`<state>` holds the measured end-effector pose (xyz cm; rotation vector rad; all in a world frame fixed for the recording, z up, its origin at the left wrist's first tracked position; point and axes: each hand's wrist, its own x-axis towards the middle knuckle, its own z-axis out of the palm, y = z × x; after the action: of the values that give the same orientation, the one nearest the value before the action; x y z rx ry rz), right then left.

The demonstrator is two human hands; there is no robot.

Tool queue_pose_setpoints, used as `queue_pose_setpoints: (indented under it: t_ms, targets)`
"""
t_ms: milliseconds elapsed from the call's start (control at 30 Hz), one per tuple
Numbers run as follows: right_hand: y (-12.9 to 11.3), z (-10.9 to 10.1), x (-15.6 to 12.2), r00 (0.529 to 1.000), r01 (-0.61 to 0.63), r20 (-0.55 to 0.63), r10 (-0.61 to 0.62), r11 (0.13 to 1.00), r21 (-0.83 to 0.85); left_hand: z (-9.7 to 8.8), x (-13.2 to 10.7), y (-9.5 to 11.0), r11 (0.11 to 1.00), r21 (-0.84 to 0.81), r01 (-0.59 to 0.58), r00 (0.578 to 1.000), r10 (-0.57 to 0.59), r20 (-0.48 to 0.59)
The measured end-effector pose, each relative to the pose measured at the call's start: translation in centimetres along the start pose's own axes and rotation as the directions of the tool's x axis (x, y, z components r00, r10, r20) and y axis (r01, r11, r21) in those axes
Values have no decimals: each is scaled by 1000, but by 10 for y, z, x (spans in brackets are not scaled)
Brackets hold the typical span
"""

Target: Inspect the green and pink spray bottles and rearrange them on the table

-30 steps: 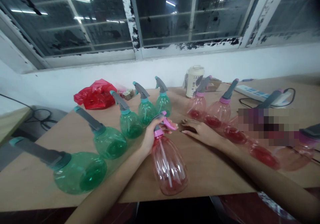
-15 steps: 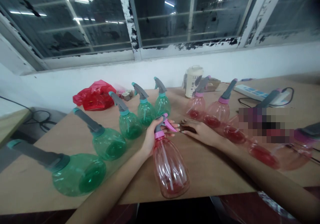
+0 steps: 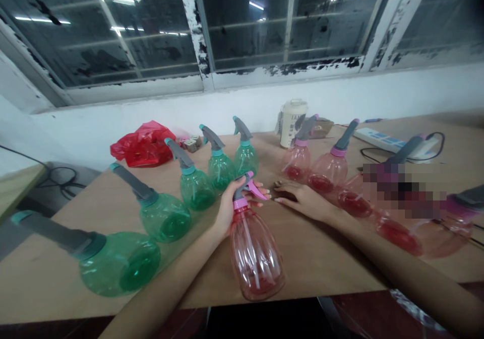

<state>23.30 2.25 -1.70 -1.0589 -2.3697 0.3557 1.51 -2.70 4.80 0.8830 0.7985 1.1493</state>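
My left hand (image 3: 231, 205) is wrapped round the neck of a pink spray bottle (image 3: 256, 256) with a grey head and pink trigger, holding it above the brown table (image 3: 113, 203). My right hand (image 3: 302, 199) lies flat on the table just right of it, fingers stretched out, holding nothing. A row of several green spray bottles (image 3: 196, 185) runs from my left hand toward the near left. A row of several pink spray bottles (image 3: 333, 170) runs off to the right, beside my right arm.
A red plastic bag (image 3: 141, 144) lies at the back left. A pale lidded cup (image 3: 293, 122) stands at the back centre. A white power strip (image 3: 389, 141) with a black cable sits at the back right. A white wall and windows lie behind.
The held pink bottle has shifted very slightly; both hands stay where they were.
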Motion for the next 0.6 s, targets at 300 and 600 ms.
queue_pose_setpoints:
  t_ms: [300,600]
  targets:
    - [1,0,0,1000,-11,26,11,1000,-8,5,-10,2,997,51,-64,998,63,17]
    - [0,-1,0,1000,0,12,0,1000,15,-1,-2,4,992,63,-111,993,114,-36]
